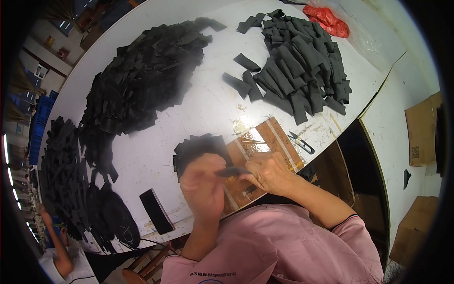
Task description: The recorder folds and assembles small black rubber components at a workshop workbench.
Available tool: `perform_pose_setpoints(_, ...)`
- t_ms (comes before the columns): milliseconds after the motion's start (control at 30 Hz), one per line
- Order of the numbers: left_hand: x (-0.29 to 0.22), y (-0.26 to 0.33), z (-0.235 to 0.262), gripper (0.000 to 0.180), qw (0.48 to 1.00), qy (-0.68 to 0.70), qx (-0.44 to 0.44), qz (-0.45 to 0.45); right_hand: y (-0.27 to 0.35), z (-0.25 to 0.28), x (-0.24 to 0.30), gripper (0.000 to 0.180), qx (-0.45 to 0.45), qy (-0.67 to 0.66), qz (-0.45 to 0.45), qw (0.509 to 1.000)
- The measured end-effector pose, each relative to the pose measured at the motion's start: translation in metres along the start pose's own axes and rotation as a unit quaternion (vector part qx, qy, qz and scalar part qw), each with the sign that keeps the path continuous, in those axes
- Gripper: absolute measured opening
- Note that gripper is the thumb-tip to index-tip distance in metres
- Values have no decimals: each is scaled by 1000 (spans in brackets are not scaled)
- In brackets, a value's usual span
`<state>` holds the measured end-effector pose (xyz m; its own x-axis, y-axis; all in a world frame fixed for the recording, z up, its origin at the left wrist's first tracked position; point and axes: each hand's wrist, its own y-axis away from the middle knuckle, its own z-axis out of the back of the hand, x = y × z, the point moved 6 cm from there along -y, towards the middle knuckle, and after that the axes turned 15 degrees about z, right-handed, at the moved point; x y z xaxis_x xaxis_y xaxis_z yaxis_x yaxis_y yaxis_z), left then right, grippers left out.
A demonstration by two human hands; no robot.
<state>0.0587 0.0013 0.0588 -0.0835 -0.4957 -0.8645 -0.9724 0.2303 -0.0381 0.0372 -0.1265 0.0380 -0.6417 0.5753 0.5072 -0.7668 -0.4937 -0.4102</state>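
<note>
One dark strip (233, 171) sits pinched in the right hand (270, 173) over the brown board (270, 135); whether the blurred left hand (203, 184) grips, I can't tell; best keep it untwisted

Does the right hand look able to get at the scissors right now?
Probably yes: the scissors lie nearby beside the flat board, with nothing tall between; but the right hand holds a dark strip, which may need releasing first.
</note>
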Motion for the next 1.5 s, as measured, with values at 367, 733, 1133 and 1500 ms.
perform_pose_setpoints(367,10,-3,24,9,992,-90,-80,34,-26,43,8,42,8,-136,-15,991)
perform_pose_setpoints(733,75,-16,61,27,673,-698,-238,-53,51,-19,-17,42,-92,-375,-277,880)
perform_pose_setpoints(1133,26,15,60,17,715,-676,-98,-151,30,-84,-4,40,-37,-522,-344,780)
perform_pose_setpoints(1500,14,62,98,14,775,-568,-252,-120,9,-138,-4,14,-238,-685,-474,499)
